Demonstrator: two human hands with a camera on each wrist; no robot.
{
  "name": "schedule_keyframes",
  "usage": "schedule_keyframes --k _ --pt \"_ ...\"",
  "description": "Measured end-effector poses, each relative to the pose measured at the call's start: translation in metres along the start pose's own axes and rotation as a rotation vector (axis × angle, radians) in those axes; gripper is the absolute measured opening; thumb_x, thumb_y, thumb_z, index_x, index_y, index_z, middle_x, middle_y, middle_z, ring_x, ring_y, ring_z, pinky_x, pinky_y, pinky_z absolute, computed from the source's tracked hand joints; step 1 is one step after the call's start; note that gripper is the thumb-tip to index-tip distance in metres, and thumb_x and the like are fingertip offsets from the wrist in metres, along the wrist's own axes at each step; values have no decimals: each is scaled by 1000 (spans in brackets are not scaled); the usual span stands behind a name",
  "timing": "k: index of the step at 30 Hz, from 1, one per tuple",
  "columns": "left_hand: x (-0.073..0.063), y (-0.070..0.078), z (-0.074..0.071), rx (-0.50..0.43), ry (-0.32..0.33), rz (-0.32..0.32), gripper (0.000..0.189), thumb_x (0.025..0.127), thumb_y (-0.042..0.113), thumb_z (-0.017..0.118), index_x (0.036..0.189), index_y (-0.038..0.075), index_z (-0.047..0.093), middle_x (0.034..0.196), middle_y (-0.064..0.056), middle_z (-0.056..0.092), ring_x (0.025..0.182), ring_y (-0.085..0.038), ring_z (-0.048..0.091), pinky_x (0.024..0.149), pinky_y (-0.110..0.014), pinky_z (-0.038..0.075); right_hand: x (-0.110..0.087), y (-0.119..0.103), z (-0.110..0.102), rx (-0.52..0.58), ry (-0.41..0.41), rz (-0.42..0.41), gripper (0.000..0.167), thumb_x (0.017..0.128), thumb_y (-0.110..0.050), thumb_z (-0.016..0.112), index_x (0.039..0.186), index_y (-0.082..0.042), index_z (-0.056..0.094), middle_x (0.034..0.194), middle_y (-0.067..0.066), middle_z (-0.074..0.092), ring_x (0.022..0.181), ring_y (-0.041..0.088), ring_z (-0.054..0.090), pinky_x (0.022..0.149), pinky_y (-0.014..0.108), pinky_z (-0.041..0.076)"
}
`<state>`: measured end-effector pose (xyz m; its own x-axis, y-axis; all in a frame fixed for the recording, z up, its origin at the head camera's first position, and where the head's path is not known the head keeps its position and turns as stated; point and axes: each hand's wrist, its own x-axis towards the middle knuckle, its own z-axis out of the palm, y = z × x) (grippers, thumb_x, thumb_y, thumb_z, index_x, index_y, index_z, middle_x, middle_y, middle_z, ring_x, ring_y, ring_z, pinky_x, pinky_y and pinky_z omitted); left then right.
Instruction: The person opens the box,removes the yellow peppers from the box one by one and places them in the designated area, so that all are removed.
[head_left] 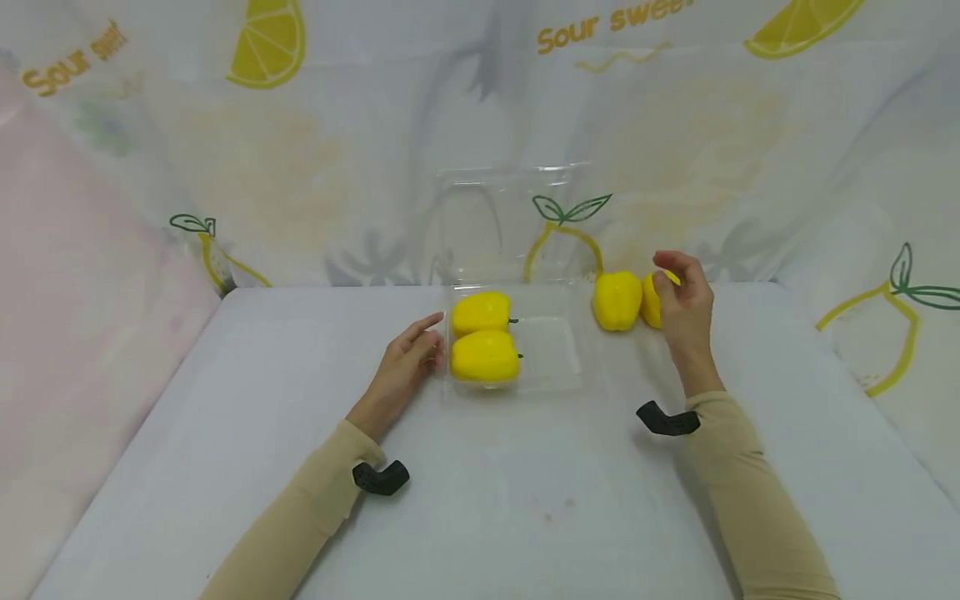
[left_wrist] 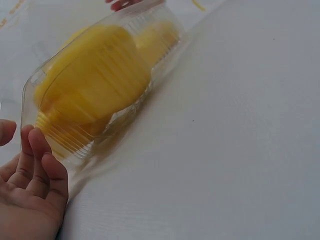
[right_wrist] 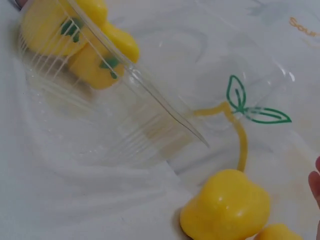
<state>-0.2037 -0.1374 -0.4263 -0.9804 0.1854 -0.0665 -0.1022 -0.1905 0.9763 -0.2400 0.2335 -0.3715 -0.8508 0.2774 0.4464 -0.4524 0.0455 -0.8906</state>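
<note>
A clear plastic clamshell box (head_left: 551,346) lies with its lid raised against the backdrop. Two yellow bell peppers, one at the back (head_left: 480,312) and one in front (head_left: 483,357), fill its left half, green stems facing right. My left hand (head_left: 405,367) is at the box's left wall, fingers loosely bent; the left wrist view has the fingertips (left_wrist: 37,142) right at its ribbed corner. My right hand (head_left: 686,312) is raised over a yellow pepper (head_left: 651,302) that it partly covers, thumb and fingers parted. Another yellow pepper (head_left: 617,302) sits between that one and the box.
A white cloth covers the table (head_left: 525,500). Behind it hangs a white backdrop (head_left: 360,167) printed with lemons and lettering. The box's thin transparent lid (head_left: 517,221) stands upright along the back edge. Black wrist cameras are strapped at both sleeves.
</note>
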Motion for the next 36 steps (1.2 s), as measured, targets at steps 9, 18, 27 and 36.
schedule_keyframes --k 9,18,27,36 --pt "8 -1 -3 -18 9 2 44 100 15 47 142 7 39 83 7 58 72 -10 51 70 -20 45 -10 5 17 -82 -229 -8 26 95 -4 53 119 6 52 109 -3 57 105 16 53 91 11 44" --pt "9 -1 -6 -19 -36 23 46 100 18 47 143 6 37 86 6 58 72 -9 50 73 -20 45 -20 4 32 -127 -419 32 29 96 -9 53 120 7 50 110 5 56 101 7 54 88 9 44" --pt "14 -3 -5 1 -63 23 49 99 21 49 144 6 36 84 5 57 74 -10 49 72 -19 46 -24 8 39 -339 -620 86 35 97 -24 52 126 -4 50 122 16 54 109 13 54 96 20 44" --pt "13 -6 -3 33 -40 30 47 99 24 50 142 7 40 88 3 56 75 -10 49 72 -18 46 -34 -3 52 -376 -765 63 34 97 -26 53 125 -7 51 124 12 56 110 20 55 100 40 45"
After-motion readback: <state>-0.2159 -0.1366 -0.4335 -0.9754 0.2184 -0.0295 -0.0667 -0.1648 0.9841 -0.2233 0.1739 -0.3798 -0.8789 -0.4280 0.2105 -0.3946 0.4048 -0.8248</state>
